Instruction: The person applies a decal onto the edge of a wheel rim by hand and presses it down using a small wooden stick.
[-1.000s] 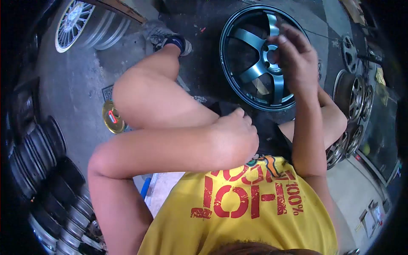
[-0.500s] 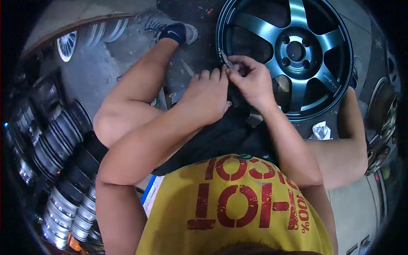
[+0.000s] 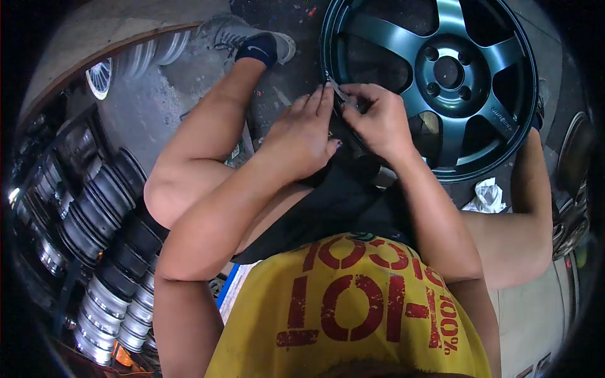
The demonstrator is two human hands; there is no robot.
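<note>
A dark green six-spoke alloy wheel (image 3: 449, 104) lies tilted in front of me, between my legs. My left hand (image 3: 299, 135) has its fingers stretched out flat and close together, with the fingertips at the near left edge of the rim. Beside them, my right hand (image 3: 381, 120) is closed in a pinch at the rim's edge. A thin pale strip (image 3: 335, 87) with a pointed end sticks out from its fingertips; its exact kind is unclear. Small white marks show on the rim lip just above the fingertips.
Stacked wheel rims (image 3: 94, 201) stand along the left side, with more rims (image 3: 573, 157) at the far right. Crumpled white paper (image 3: 486, 196) lies by my right thigh. My shod left foot (image 3: 249, 39) rests on the grey floor.
The wheel appears slightly farther right in view. My left fingers have straightened against the rim edge, and less of the pale strip shows. My right hand keeps its pinch.
</note>
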